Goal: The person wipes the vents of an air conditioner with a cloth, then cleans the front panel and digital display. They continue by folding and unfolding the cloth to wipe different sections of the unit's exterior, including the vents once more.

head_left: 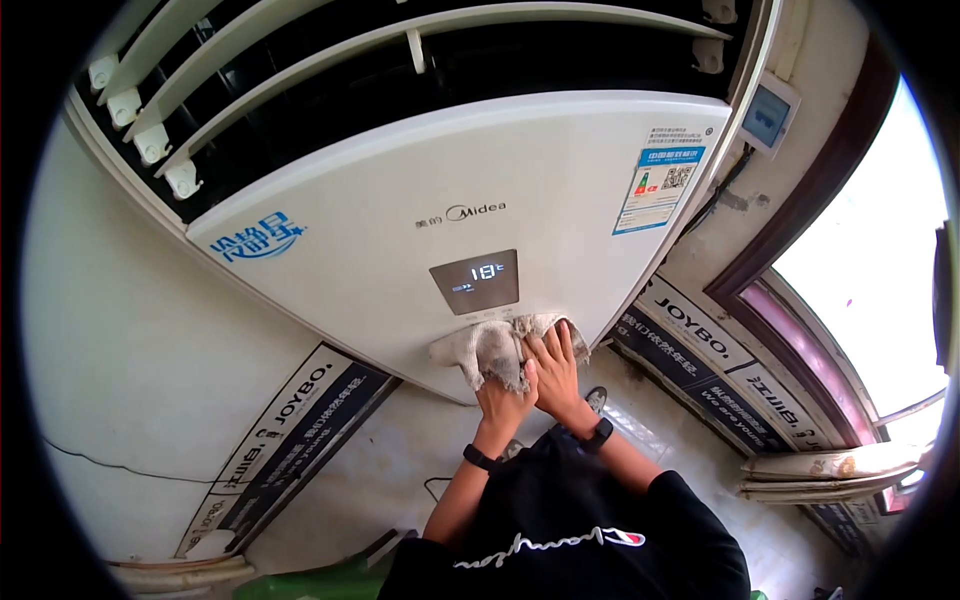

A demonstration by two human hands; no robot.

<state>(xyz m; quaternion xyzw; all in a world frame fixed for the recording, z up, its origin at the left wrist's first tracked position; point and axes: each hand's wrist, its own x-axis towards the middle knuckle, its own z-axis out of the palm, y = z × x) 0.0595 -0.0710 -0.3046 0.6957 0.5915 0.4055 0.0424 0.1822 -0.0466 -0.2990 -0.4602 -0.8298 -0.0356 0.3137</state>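
The white front panel (370, 200) of a Midea floor-standing air conditioner fills the upper middle of the head view. Its small display (475, 282) reads 18 °C. Just below the display, a worn, stained grey-white rag (490, 350) with frayed edges lies bunched against the panel. My left hand (508, 398) grips it from below, the thumb showing and the other fingers hidden behind the cloth. Over the rag's right part, my right hand (553, 378) presses with its fingers bent round it. Both hands are close together, near the panel's lower end.
White louvres (420, 30) span the dark outlet above. Printed strips line the wall bases, one at left (290, 440), another at right (700, 370). A switch box (770, 112) hangs on the wall near the bright window (860, 260). Something green (320, 580) stands behind me.
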